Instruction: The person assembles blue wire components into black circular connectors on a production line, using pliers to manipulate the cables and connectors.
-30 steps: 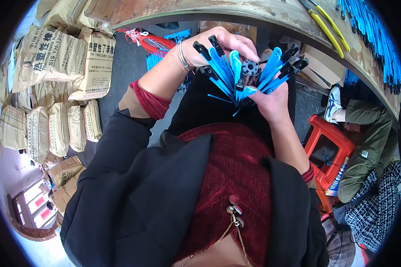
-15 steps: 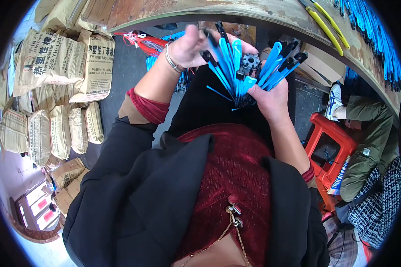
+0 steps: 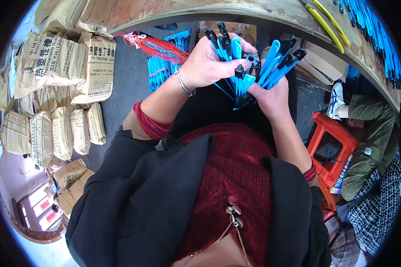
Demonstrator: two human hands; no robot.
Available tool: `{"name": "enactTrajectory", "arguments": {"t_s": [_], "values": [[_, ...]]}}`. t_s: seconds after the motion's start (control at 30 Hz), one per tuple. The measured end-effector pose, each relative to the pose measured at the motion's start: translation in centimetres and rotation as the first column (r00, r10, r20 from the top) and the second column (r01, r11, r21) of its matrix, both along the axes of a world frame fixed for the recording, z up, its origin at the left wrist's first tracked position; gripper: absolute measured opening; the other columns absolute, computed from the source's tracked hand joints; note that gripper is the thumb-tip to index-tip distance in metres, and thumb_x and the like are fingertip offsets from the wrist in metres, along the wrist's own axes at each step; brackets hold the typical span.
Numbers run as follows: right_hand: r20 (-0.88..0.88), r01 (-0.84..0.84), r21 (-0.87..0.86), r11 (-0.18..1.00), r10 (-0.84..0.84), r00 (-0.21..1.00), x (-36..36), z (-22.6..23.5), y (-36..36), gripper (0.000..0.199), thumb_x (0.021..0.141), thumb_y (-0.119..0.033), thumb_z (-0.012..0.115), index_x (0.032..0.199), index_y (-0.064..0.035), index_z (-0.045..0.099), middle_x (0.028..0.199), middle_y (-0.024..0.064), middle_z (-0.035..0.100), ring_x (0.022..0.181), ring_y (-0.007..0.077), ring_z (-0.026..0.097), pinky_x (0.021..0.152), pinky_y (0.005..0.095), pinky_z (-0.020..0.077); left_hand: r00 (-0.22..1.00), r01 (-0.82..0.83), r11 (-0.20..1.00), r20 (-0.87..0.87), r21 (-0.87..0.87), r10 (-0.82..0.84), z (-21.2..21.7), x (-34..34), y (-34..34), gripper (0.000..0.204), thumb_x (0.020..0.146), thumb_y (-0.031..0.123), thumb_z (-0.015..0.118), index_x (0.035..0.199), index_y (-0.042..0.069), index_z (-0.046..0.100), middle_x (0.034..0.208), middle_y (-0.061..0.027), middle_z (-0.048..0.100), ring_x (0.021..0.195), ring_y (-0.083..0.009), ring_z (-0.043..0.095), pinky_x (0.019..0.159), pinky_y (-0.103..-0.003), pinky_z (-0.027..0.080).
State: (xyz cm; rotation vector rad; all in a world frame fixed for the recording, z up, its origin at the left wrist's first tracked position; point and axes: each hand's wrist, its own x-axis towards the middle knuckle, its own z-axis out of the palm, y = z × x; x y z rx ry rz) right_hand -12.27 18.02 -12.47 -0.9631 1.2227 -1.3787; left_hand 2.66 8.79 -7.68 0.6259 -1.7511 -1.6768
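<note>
Over my dark lap, both hands are on a fanned bunch of blue strips (image 3: 268,66) with black end pieces. My left hand (image 3: 206,66) is closed round the left-hand strips, its thumb stretched across them toward the middle. My right hand (image 3: 274,101) grips the bunch from the right, thumb pressed on a blue strip near the centre. Between the hands sits a black round slotted piece (image 3: 252,58). The fingers behind the strips are mostly hidden.
A worn wooden table (image 3: 173,10) curves ahead, bearing yellow-handled pliers (image 3: 327,24) and more blue strips (image 3: 378,40). Red strands (image 3: 158,48) lie at left, near bundled blue strips (image 3: 160,73). Paper sacks (image 3: 53,66) are stacked left. A red stool (image 3: 332,147) and a seated person (image 3: 365,151) are right.
My left hand, half a second ago raised and open beside the strips, has come in to the right and closed round the left-hand ones. My right hand has barely moved.
</note>
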Motion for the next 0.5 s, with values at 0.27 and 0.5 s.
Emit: {"name": "enactTrajectory", "arguments": {"t_s": [0.27,0.5], "values": [[0.005,-0.007,0.019,1.000,0.007,1.000,-0.07,-0.19,0.18,0.043,0.067,-0.013,0.078,0.101,-0.0038,0.053,0.087,-0.0026,0.055,0.079,0.0077,0.052,0.070,0.0230,0.0430,0.989,-0.119,0.987,0.095,0.107,0.109,1.19,-0.45,1.33,0.021,0.077,0.006,0.061,0.097,-0.001,0.058,0.090,-0.0083,0.063,0.084,-0.0154,0.060,0.077,-0.029,0.048],[-0.025,0.029,0.028,0.999,-0.028,0.999,0.04,0.19,0.41,0.043,0.067,-0.011,0.077,0.101,-0.0030,0.053,0.085,-0.0019,0.055,0.077,0.0081,0.051,0.070,0.0239,0.0431,0.999,-0.042,0.998,0.034,0.042,0.040,0.55,-0.12,1.18,0.023,0.076,0.006,0.065,0.097,0.000,0.058,0.090,-0.0082,0.062,0.082,-0.0159,0.060,0.075,-0.029,0.048]]}}
